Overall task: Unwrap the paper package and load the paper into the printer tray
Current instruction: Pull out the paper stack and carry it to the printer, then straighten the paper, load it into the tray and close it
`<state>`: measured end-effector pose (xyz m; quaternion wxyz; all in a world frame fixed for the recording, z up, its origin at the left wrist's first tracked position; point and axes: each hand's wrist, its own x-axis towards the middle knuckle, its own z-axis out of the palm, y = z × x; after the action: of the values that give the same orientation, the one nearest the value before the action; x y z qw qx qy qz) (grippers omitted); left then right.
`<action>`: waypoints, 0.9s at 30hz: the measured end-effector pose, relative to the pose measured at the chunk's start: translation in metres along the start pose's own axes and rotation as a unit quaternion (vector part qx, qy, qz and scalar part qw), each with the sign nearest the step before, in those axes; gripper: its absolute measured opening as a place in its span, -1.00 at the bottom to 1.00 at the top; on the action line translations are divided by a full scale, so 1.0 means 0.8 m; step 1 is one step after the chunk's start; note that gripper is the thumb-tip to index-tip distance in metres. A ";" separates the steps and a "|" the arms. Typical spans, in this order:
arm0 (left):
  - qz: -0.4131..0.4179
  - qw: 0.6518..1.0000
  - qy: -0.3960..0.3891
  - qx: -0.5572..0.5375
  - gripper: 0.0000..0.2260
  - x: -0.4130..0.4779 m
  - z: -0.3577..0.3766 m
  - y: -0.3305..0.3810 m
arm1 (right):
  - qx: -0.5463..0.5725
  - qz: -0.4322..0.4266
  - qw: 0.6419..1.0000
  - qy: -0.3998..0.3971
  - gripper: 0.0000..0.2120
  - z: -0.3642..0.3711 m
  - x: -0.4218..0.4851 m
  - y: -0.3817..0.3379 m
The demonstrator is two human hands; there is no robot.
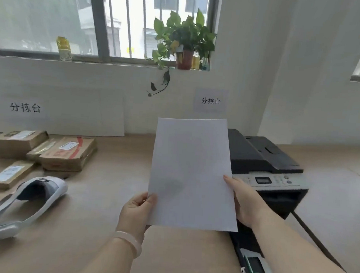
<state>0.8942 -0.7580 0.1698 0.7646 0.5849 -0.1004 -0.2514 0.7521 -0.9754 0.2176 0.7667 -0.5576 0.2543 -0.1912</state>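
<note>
The left half of the dark grey desktop printer is hidden behind a white rectangular paper stack; the thickness of the stack cannot be judged, since only its flat face is presented. The black pulled-out printer tray, with green guides, is cut off by the lower edge and partly covered by the right forearm. The paper stack is held upright above the light brown wooden table, in front of the printer. The left hand, a pale bangle at its wrist, is closed on the lower left corner, thumb on the front face; the right hand is clasped along the right edge, fingers concealed behind the sheets. Brown cardboard parcels and a white slip-on shoe are noted at the left.
</note>
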 end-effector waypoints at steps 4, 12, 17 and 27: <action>-0.034 0.999 0.026 0.009 -0.86 0.022 -0.004 -0.034 | -0.071 0.031 0.996 -0.037 -0.77 -0.007 0.056 0.024; -0.205 0.977 -0.055 -0.011 -0.64 0.084 -0.036 -0.093 | -0.103 0.069 0.992 -0.011 -0.84 -0.026 0.103 0.138; -0.153 0.972 -0.035 0.174 -0.77 0.122 -0.015 -0.121 | -0.109 0.086 0.990 -0.029 -0.82 -0.045 0.120 0.172; -0.095 0.974 0.034 0.205 -0.78 0.130 -0.009 -0.210 | -0.212 0.093 0.972 0.044 -0.82 -0.037 0.129 0.247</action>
<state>0.9414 -0.8357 -0.0056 0.6041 0.7440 -0.0679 -0.2773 0.8185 -0.9968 0.0036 0.6336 -0.6722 0.3736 -0.0851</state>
